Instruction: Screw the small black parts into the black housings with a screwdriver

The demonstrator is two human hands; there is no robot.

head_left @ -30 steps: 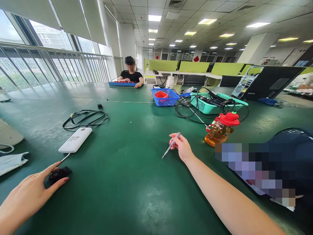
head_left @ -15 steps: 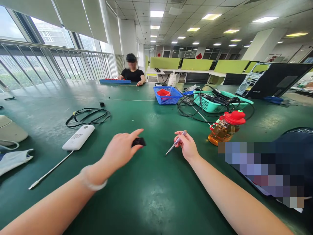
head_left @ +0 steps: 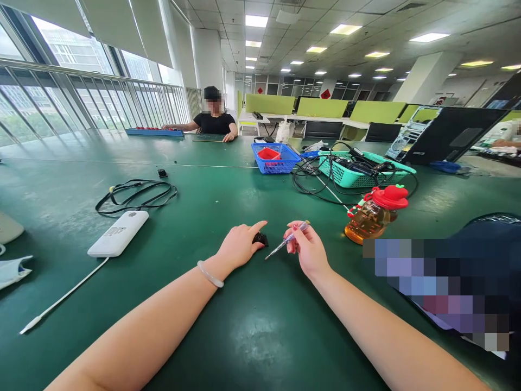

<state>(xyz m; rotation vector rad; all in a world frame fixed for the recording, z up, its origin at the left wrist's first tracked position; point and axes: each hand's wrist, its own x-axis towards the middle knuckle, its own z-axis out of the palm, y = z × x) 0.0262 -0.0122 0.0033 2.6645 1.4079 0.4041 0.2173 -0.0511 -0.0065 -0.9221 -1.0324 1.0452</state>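
My left hand [head_left: 238, 247] is closed on a small black block [head_left: 261, 239], with the thumb along its near side and the index finger stretched out above it. The hand hides part of the block, so its exact kind cannot be made out. In my right hand [head_left: 311, 250] is a slim screwdriver [head_left: 285, 242] with a clear handle, pinched between the fingers. Its thin shaft slants down to the left, and the tip is a short way below and right of the block. Both hands are low over the green table [head_left: 260, 336].
On the left lie a white power bank [head_left: 120, 233] with a white cable and a coiled black cable [head_left: 138, 196]. A red-lidded bottle [head_left: 372, 214] stands right, near a blue basket [head_left: 277, 163] and a teal basket of cables [head_left: 350, 176]. Someone in black [head_left: 214, 122] sits across the table.
My left hand has moved right with the black block, bringing it close to the screwdriver's tip. The screwdriver has shifted slightly left. The person opposite has stretched an arm toward the blue tray.
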